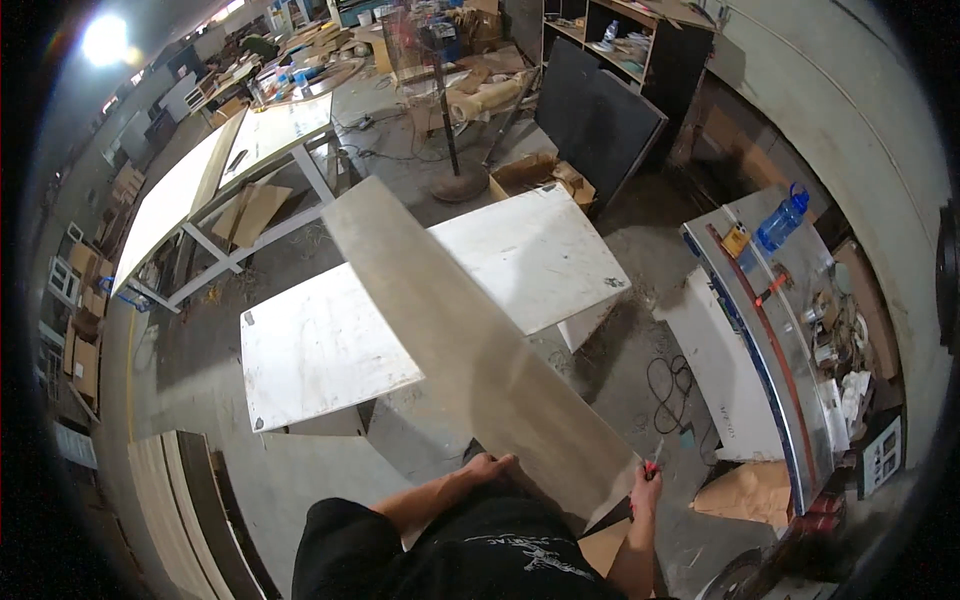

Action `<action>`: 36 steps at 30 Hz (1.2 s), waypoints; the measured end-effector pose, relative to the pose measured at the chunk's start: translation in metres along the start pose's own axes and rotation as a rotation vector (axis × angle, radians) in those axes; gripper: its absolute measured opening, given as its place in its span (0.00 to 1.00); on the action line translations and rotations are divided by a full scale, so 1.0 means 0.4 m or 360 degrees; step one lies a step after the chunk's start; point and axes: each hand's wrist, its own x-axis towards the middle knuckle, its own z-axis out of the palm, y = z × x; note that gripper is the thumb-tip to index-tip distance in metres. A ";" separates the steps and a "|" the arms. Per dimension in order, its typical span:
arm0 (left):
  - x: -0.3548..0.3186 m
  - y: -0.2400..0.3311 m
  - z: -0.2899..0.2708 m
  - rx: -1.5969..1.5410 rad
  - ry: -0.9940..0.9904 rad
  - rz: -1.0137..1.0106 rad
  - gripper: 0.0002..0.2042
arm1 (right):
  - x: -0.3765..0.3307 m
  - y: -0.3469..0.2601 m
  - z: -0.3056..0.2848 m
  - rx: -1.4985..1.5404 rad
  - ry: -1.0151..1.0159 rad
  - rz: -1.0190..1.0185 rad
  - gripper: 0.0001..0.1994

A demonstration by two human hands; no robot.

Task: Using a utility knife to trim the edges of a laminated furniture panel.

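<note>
A long grey-beige board slants from my body across the white table, its far end beyond the tabletop's middle. My left hand is closed on the board's left edge, close to my waist. At the near right corner, my right hand touches the board's edge. Its fingers are also wrapped round a small red-handled tool with a thin pale tip pointing up; its exact kind is too small to make out.
Stacked boards stand at the lower left. A metal-edged bench on the right bears a blue water bottle. Behind the table are a cardboard box, a fan stand and a dark panel. A cable lies on the floor.
</note>
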 end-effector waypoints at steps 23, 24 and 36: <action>0.093 -0.402 -0.501 0.0908 -0.0229 0.0304 0.32 | -1.137 0.046 0.661 0.0346 0.0662 0.0947 0.21; 0.087 -0.419 -0.520 0.0839 -0.0216 0.0430 0.32 | -1.176 0.049 0.697 0.0382 0.0704 0.0855 0.21; -0.324 -0.818 -0.907 0.0545 0.0084 0.0080 0.39 | -1.568 -0.003 1.141 0.0962 0.0473 0.0419 0.18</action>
